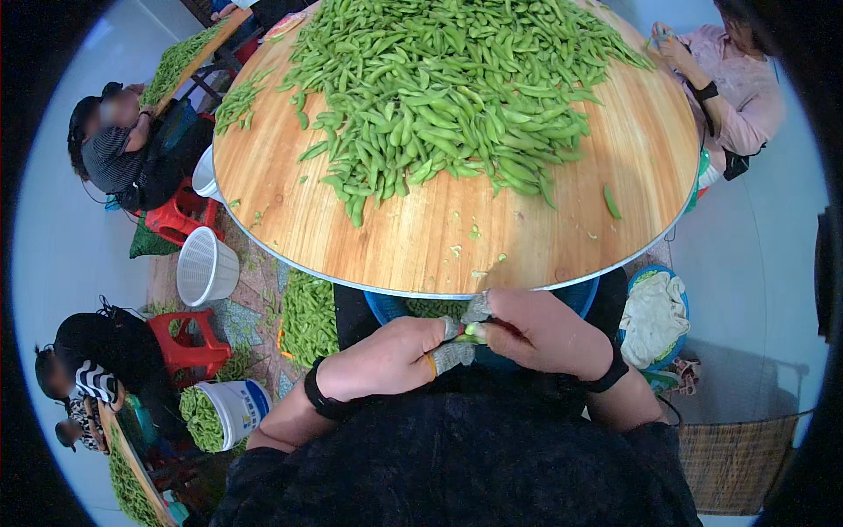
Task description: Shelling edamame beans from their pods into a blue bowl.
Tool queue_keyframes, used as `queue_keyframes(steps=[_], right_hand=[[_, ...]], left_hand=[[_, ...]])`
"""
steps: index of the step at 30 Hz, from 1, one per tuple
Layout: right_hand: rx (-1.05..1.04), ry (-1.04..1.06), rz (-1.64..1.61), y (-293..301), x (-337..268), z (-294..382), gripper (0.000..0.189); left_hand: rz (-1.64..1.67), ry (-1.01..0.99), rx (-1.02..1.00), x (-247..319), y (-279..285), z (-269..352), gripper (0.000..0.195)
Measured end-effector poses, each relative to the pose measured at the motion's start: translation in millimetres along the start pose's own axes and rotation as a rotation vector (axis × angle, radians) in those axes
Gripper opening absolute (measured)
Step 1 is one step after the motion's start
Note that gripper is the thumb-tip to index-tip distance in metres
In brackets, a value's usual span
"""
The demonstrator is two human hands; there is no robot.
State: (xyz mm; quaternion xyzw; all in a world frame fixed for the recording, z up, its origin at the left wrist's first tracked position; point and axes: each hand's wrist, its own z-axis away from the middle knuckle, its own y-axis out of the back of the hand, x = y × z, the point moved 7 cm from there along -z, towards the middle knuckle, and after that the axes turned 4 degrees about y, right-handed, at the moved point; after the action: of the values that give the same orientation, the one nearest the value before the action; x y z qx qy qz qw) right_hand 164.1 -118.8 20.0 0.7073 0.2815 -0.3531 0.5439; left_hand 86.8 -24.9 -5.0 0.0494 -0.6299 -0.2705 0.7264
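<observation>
Both hands meet just off the near edge of a round wooden table (369, 263), above a blue basin (382, 309) partly hidden under the tabletop. My left hand (388, 352) is closed on a green soybean pod (469, 337), with grey knit covers on its fingertips. My right hand (540, 329) pinches the same pod, which has a pale green bean showing between the fingers. Its thumb shows bare, and a grey cover is on a finger. A large heap of soybean pods (435, 99) covers the table's far and middle part. One loose pod (611, 201) lies at the right.
People sit by other tables at the left; a person in pink (737, 92) sits at the right. White basket (207, 267), red stools (194, 346), a pod-filled white bucket (240, 412) and a pile of pods (308, 319) stand at the left. A cloth-topped blue tub (685, 290) stands right.
</observation>
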Motion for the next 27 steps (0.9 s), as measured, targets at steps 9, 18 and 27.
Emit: queue_keyframes(steps=[9, 18, 27], right_hand=[[0.431, -0.364, -0.086, 22.5, 0.7, 41.5, 0.018], [0.251, -0.288, -0.613, -6.3, 11.2, 25.9, 0.014], [-0.008, -0.324, -0.677, -7.8, 1.3, 21.6, 0.019]], left_hand=[[0.075, -0.064, 0.184, 11.0, 16.6, 9.7, 0.020], [0.144, -0.087, 0.178, 15.2, 3.0, -7.4, 0.024], [0.581, 0.137, -0.111, 6.9, -10.0, -5.1, 0.017]])
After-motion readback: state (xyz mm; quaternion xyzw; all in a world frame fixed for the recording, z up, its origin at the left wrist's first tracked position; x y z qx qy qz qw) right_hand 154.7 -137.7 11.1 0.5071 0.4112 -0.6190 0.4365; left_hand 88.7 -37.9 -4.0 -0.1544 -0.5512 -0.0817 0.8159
